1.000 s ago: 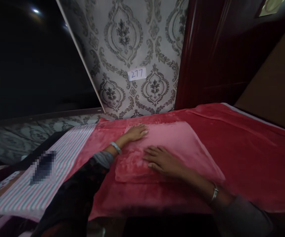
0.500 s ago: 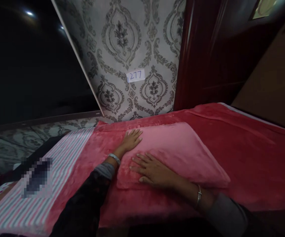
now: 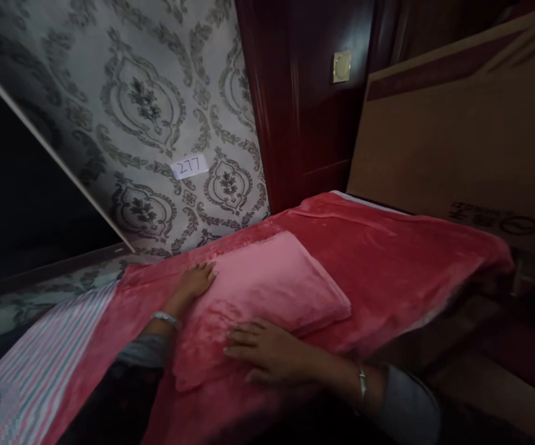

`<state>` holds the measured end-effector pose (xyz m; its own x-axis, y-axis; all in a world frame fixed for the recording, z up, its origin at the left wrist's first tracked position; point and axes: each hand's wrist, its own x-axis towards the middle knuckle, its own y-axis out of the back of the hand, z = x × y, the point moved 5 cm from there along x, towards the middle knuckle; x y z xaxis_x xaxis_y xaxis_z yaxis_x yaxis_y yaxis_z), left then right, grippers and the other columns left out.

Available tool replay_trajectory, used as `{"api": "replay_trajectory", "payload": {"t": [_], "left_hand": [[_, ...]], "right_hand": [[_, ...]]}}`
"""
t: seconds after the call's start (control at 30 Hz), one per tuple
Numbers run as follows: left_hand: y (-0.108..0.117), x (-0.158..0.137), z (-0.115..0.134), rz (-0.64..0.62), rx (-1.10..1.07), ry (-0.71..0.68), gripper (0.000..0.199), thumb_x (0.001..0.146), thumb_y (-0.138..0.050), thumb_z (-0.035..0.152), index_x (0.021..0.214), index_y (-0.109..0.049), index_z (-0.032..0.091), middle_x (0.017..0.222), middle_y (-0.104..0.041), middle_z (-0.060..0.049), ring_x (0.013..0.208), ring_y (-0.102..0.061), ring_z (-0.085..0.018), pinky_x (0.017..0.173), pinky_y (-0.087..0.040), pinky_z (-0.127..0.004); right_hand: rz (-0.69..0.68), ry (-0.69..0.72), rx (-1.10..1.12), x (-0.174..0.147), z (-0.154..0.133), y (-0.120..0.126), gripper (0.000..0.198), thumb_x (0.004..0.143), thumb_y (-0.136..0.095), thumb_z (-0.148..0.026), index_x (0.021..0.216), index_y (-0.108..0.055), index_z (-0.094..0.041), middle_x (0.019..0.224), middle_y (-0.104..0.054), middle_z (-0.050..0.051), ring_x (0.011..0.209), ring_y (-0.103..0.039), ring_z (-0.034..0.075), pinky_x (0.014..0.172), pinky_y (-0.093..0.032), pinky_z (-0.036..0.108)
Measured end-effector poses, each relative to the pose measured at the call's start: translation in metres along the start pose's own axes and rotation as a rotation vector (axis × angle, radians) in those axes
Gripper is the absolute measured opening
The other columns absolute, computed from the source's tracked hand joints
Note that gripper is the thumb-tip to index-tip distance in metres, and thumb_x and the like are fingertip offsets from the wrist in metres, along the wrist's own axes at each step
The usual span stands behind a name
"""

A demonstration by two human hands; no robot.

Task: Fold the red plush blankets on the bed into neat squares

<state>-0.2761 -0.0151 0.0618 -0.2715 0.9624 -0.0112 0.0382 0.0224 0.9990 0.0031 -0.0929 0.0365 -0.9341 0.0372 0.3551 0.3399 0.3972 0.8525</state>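
The right hand has slid toward the near edge of the folded blanket, left hand at its far left; fingers open, apparently still smoothing.

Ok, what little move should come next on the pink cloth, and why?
I'd probably slide the right grip gently left over the blotchy red patch. That part of the pink cloth looks rougher than its paler top, and the right grip is close beside it. The left grip is at the far left edge, where it could help steady the cloth.
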Motion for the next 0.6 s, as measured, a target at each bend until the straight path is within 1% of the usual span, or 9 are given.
{"api": "replay_trajectory", "payload": {"t": [0.07,0.1,0.2,0.27,0.3,0.37,0.4,0.47,0.6], "left_hand": [[0.01,0.002,0.023,0.024,-0.002,-0.045,0.052,0.098,-0.038,0.047,0.142,-0.053,0.025,0.154,-0.047,-0.014,0.146,-0.037,-0.036,0.118,-0.014,-0.067],[0.013,0.003,0.04,0.028,-0.017,-0.094,0.052,0.098,-0.038,0.047,0.143,-0.053,0.024,0.155,-0.046,-0.014,0.147,-0.035,-0.035,0.119,-0.014,-0.065],[0.014,0.006,0.11,-0.025,-0.111,-0.332,0.058,0.097,-0.04,0.051,0.149,-0.045,0.025,0.161,-0.037,-0.012,0.15,-0.029,-0.03,0.122,-0.014,-0.058],[0.012,0.009,0.16,-0.07,-0.168,-0.479,0.063,0.097,-0.039,0.054,0.153,-0.038,0.026,0.163,-0.032,-0.011,0.152,-0.026,-0.028,0.123,-0.013,-0.054],[0.011,0.012,0.182,-0.079,-0.181,-0.524,0.065,0.097,-0.039,0.054,0.155,-0.035,0.025,0.164,-0.03,-0.012,0.153,-0.024,-0.027,0.123,-0.013,-0.054],[0.008,0.022,0.216,-0.08,-0.179,-0.544,0.068,0.098,-0.038,0.052,0.157,-0.03,0.02,0.165,-0.025,-0.014,0.154,-0.019,-0.027,0.123,-0.011,-0.054],[0.006,0.029,0.228,-0.076,-0.169,-0.526,0.069,0.098,-0.038,0.051,0.158,-0.028,0.018,0.165,-0.023,-0.016,0.154,-0.016,-0.028,0.123,-0.01,-0.055],[0.001,0.044,0.244,-0.056,-0.15,-0.469,0.071,0.099,-0.038,0.051,0.159,-0.024,0.016,0.166,-0.019,-0.017,0.155,-0.013,-0.029,0.123,-0.008,-0.058],[-0.007,0.07,0.254,-0.01,-0.167,-0.396,0.071,0.1,-0.031,0.056,0.159,-0.022,0.018,0.167,-0.018,-0.016,0.155,-0.012,-0.029,0.122,-0.007,-0.06]], "right_hand": [[0.056,-0.068,-0.002,-0.017,0.008,0.02,0.053,0.102,-0.046,-0.049,0.15,-0.047,-0.024,0.151,-0.052,0.005,0.143,-0.039,0.019,0.124,-0.019,0.039],[0.093,-0.129,-0.027,-0.027,0.016,0.032,0.051,0.103,-0.045,-0.045,0.149,-0.048,-0.023,0.149,-0.053,0.006,0.142,-0.041,0.02,0.124,-0.02,0.041],[0.188,-0.339,-0.169,-0.058,0.046,0.058,0.049,0.102,-0.044,-0.036,0.147,-0.052,-0.018,0.151,-0.049,0.012,0.144,-0.037,0.028,0.122,-0.019,0.053],[0.211,-0.437,-0.259,-0.077,0.065,0.064,0.049,0.101,-0.046,-0.035,0.146,-0.053,-0.017,0.154,-0.045,0.014,0.147,-0.032,0.033,0.12,-0.019,0.06],[0.211,-0.469,-0.288,-0.086,0.073,0.063,0.049,0.1,-0.048,-0.036,0.146,-0.052,-0.019,0.155,-0.044,0.014,0.147,-0.031,0.034,0.119,-0.02,0.062],[0.199,-0.501,-0.314,-0.099,0.085,0.055,0.051,0.1,-0.051,-0.038,0.148,-0.05,-0.023,0.156,-0.042,0.011,0.146,-0.032,0.034,0.117,-0.024,0.062],[0.198,-0.507,-0.318,-0.104,0.089,0.05,0.052,0.1,-0.051,-0.04,0.15,-0.048,-0.025,0.157,-0.042,0.01,0.146,-0.033,0.034,0.116,-0.027,0.061],[0.225,-0.51,-0.323,-0.109,0.094,0.042,0.052,0.101,-0.05,-0.042,0.151,-0.047,-0.028,0.158,-0.041,0.009,0.146,-0.033,0.032,0.115,-0.029,0.059],[0.324,-0.508,-0.317,-0.112,0.094,0.036,0.048,0.102,-0.048,-0.042,0.148,-0.05,-0.029,0.155,-0.046,0.009,0.146,-0.033,0.031,0.116,-0.029,0.058]]}}
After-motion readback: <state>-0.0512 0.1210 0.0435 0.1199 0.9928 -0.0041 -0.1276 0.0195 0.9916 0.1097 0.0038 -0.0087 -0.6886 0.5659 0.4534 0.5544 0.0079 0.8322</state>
